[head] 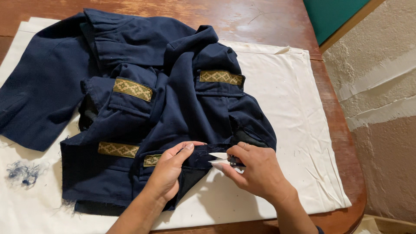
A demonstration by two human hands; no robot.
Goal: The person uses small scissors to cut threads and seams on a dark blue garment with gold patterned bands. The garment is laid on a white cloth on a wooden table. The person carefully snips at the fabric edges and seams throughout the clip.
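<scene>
Head view, looking down on a brown wooden surface [268, 17] spread with a white cloth [294, 112].

Navy-blue jacket [173, 108] — lay crumpled at the middle of the cloth, collar toward 12 o'clock, one sleeve thrown out toward 9 o'clock. Bore four bands of gold-patterned trim [132, 89] on its pocket flaps: two across the upper half, two near the hem at 7 o'clock.

Left hand [167, 171] — entered from 6 o'clock, rested on the jacket's lower edge. Grip clamped on a fold of the navy fabric, thumb stretched toward 3 o'clock along the fold, fingers tucked beneath; dark lining exposed just under the palm.

Right hand [255, 171] — entered from 5 o'clock, just beside the left hand at its 3 o'clock side. Grip closed around small thread snips [223, 159], dark handle inside the fingers. Pale blades pointed toward 9 o'clock, slightly parted, tips meeting the held fabric edge close to the left thumb. Ring visible on one finger.

Loose blue thread clippings [24, 173] — gathered in a small tangle on the cloth at 8 o'clock, well apart from both hands.

Rough plastered wall [377, 86] at 3 o'clock; green panel [333, 13] with wooden edging at 1 o'clock.
</scene>
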